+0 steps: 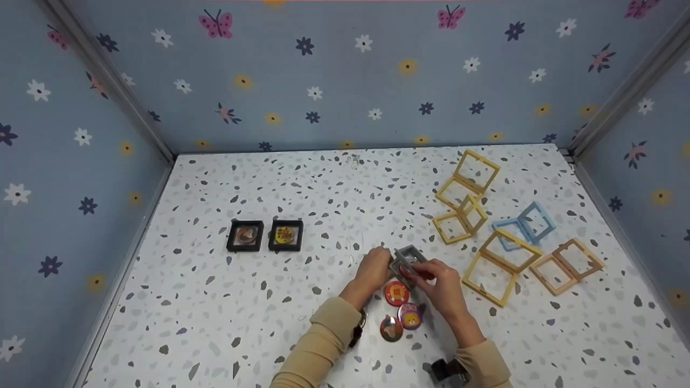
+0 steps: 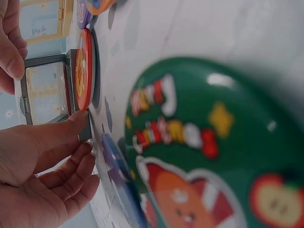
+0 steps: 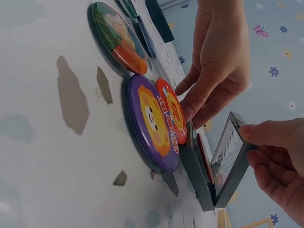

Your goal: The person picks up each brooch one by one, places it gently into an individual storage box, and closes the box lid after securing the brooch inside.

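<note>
A small grey hinged display frame (image 1: 400,271) with clear film stands partly open on the table. A red round badge (image 3: 205,156) lies between its two halves. My left hand (image 1: 373,268) holds the edge of the lower half, thumb and forefinger at its corner in the left wrist view. With thumb and fingers, my right hand (image 1: 444,285) pinches the raised lid (image 3: 231,156). Close to the frame lie a red badge with a gold centre (image 1: 397,293), a purple badge with a yellow animal face (image 1: 411,316) and a brown-and-green badge (image 1: 391,328).
Two black frames (image 1: 246,235) with badges inside stand at the left. Several open frames, yellow (image 1: 489,277), blue (image 1: 535,223) and tan (image 1: 566,267), lie at the right. A green badge (image 2: 190,123) and a blue-rimmed badge (image 2: 118,175) lie near my left wrist. Patterned walls border the table.
</note>
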Motion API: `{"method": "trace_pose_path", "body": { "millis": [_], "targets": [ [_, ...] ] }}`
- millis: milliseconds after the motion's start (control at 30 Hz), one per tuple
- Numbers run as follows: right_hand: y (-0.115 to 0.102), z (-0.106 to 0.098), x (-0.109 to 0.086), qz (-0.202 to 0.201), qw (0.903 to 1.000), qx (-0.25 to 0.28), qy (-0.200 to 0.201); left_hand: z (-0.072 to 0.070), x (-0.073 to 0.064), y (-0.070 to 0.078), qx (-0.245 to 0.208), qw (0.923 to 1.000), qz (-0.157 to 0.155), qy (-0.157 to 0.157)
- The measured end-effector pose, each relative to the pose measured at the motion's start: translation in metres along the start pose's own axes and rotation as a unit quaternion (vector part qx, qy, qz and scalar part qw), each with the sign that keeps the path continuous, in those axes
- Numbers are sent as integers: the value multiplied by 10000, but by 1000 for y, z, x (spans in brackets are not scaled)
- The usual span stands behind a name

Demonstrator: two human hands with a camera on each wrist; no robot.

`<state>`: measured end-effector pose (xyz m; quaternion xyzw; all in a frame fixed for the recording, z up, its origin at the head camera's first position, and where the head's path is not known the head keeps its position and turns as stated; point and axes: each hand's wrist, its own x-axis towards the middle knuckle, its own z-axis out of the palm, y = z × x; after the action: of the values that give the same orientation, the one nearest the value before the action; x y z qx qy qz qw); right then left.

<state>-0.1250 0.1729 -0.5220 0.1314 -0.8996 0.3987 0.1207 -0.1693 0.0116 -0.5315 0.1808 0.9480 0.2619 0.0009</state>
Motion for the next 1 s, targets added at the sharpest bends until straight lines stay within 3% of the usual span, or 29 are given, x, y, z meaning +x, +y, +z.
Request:
{"method": "trace_pose_path", "body": {
  "millis": [267, 600, 1000],
  "targets": [
    [0, 3, 0, -135, 9996, -198, -142, 0, 1, 0, -12, 9999, -96, -47],
    [-2, 8, -1, 111, 9981, -260, -539, 1, 2, 0, -14, 9999, -123, -96],
    [-3, 15, -1, 455, 9908, -683, -1075, 0, 0, -1, -105, 9999, 2, -71]
  ]
}}
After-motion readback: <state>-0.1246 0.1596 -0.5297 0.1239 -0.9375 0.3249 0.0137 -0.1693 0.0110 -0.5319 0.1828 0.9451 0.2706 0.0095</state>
